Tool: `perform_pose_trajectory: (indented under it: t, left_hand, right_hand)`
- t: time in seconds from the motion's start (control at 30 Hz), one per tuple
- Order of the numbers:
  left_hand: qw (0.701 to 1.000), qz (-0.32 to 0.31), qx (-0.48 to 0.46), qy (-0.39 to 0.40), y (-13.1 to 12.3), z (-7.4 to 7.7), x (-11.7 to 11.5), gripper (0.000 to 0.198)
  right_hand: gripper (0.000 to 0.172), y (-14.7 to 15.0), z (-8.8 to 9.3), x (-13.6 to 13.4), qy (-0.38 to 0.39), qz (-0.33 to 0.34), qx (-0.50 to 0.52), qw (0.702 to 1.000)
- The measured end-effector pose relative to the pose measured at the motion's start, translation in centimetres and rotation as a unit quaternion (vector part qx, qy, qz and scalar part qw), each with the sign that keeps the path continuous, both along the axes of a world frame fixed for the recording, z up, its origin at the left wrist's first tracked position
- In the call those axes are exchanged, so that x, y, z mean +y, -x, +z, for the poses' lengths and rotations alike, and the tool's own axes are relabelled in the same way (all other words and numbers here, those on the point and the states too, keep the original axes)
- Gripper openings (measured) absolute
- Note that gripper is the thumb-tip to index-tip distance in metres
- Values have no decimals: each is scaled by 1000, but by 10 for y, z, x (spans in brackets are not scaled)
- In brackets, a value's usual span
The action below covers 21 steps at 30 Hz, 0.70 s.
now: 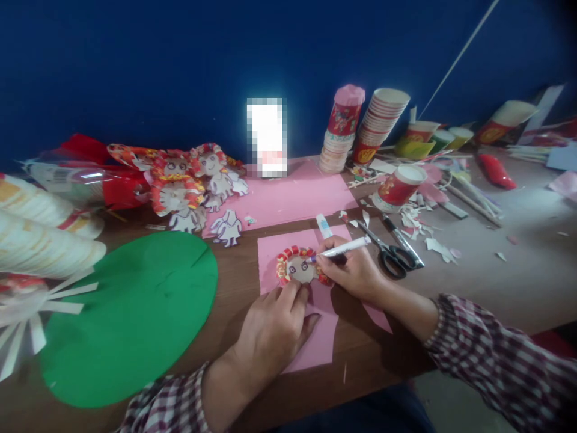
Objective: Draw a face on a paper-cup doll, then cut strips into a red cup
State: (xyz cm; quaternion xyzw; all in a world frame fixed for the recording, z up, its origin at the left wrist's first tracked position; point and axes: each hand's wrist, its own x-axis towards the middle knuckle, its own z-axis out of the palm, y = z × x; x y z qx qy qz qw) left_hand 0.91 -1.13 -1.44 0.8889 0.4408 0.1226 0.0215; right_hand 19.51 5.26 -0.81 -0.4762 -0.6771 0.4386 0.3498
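Note:
A round paper face (302,272) with drawn eyes and a red-and-yellow curled rim lies on a pink paper sheet (318,337). My left hand (273,325) has its bent fingers pressed on the face's lower edge, steadying it. In my right hand (356,270) is a white marker (345,247), pinched between thumb and fingers, its tip at the eye on the right. A small white-and-blue tube (323,225) lies just beyond the face. Black-handled scissors (392,255) and a cutter knife (402,240) rest to the right of my right hand.
At the left are a green paper oval (135,319) and stacked cups lying sideways (40,240). Finished paper figures (180,174) lie behind it. Paper cup stacks (381,120) stand by the blue wall (180,66). Paper scraps (415,219) and a single red cup (401,185) are at right.

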Motion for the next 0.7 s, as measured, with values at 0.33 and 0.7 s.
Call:
perform_pose_trajectory:
  t: [0.33, 0.7]
  left_hand:
    - [1000, 0, 2, 3, -1, -1, 0, 36]
    - [1000, 2, 9, 3, 0, -1, 0, 36]
  right_hand:
    - [8, 0, 0, 0, 8, -5, 11, 1000]
    - [7, 0, -1, -1, 17, -3, 31, 999]
